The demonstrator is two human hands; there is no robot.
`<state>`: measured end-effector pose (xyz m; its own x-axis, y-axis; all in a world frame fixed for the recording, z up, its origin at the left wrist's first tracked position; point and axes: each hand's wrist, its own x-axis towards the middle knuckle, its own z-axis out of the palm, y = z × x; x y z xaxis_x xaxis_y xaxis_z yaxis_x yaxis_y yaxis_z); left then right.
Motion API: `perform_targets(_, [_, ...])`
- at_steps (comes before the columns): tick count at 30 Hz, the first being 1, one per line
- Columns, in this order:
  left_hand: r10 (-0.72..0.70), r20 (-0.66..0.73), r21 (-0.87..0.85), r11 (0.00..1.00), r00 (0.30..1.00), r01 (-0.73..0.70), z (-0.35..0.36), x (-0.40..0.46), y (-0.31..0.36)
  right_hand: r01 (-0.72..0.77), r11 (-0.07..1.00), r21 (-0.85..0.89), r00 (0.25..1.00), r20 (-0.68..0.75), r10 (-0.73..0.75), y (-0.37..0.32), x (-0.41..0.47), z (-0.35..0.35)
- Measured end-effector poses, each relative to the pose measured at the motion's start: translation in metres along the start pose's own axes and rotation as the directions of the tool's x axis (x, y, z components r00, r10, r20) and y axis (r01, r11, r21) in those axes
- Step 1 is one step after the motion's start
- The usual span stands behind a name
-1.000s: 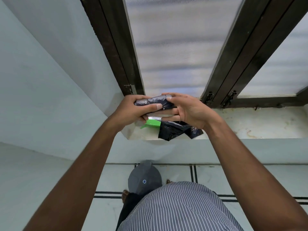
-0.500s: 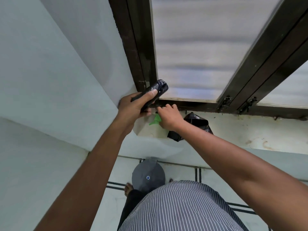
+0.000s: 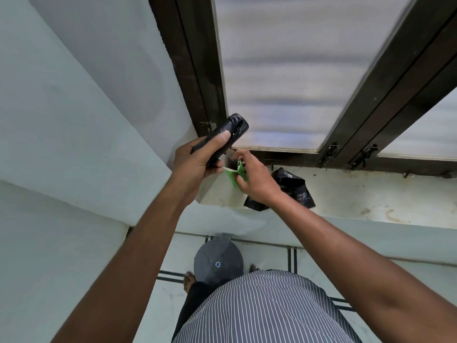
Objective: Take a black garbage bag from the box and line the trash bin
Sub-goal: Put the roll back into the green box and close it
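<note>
- Window (image 3: 284, 70): frosted panes in dark brown frames, fills the top of the view. Latches on the lower frame rail at right.
- Wall (image 3: 61, 107): pale, plain, takes up the left side and meets the window frame at the corner.
- Sill (image 3: 371, 194): white, stained, runs under the window from the corner out to the right.
- Shirt (image 3: 259, 310): grey with thin white stripes, bottom centre, the person's torso seen from above.
- Trash bin (image 3: 218, 263): dark grey round lid with a small blue dot at its centre, on the tiled floor below the sill, just ahead of the person's feet. Lid is shut.
- Loose garbage bag (image 3: 294, 189): black, crumpled, lies on the sill just right of the right hand, partly hidden behind that wrist.
- Left hand (image 3: 197, 162): closed around the roll of black bags, thumb pressed along the top of it.
- Right hand (image 3: 254, 179): fingers pinched on the green box flap, at the sill's left corner.
- Roll of black bags (image 3: 235, 127): held up in front of the frame's lower corner, its free end sticks out past the thumb, tilted up and to the right.
- Green box (image 3: 237, 173): small, open, between the two hands, flap up; mostly hidden by fingers.
</note>
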<state>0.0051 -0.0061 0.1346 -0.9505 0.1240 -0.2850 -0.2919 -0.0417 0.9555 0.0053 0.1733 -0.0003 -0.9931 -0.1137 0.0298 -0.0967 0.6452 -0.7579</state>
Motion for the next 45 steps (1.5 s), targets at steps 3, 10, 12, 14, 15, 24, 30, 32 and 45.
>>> perform_targets(3, [0.034,-0.026,0.128,0.991,0.999,-0.031,0.003,0.002,-0.003,-0.005,1.000,0.005,1.000,0.017,0.005,0.003,0.001,-0.002])
perform_targets(10, [0.237,-0.132,0.704,0.706,0.963,-0.077,-0.007,0.019,-0.023,-0.071,0.985,0.159,0.995,-0.057,0.081,0.001,-0.004,0.000])
perform_targets(12, [0.267,-0.115,0.778,0.623,0.957,-0.080,-0.009,0.025,-0.028,-0.088,0.973,0.212,0.992,-0.074,0.106,-0.004,-0.006,-0.001])
perform_targets(14, [0.269,-0.098,0.803,0.590,0.958,-0.083,-0.010,0.030,-0.030,-0.107,0.969,0.222,0.988,-0.082,0.128,-0.005,-0.006,0.000])
perform_targets(15, [0.266,-0.078,0.827,0.556,0.961,-0.087,-0.010,0.032,-0.031,-0.120,0.970,0.213,0.986,-0.086,0.141,-0.005,-0.007,0.001])
perform_targets(24, [0.245,0.209,0.955,0.157,0.947,-0.251,0.002,0.036,-0.028,-0.152,0.974,0.171,0.985,-0.057,0.163,-0.004,-0.006,0.002])
perform_targets(30, [0.149,0.450,0.883,-0.220,0.881,-0.414,0.007,0.038,-0.016,-0.158,0.975,0.154,0.984,-0.053,0.168,0.000,-0.004,0.003])
perform_targets(32, [0.106,0.505,0.828,-0.339,0.857,-0.446,0.012,0.040,-0.008,-0.165,0.972,0.168,0.983,-0.052,0.175,0.001,-0.004,0.001])
perform_targets(45, [0.198,0.285,0.952,0.051,0.938,-0.301,0.020,0.060,-0.009,-0.186,0.923,0.337,0.952,-0.171,0.254,0.004,-0.006,0.003])
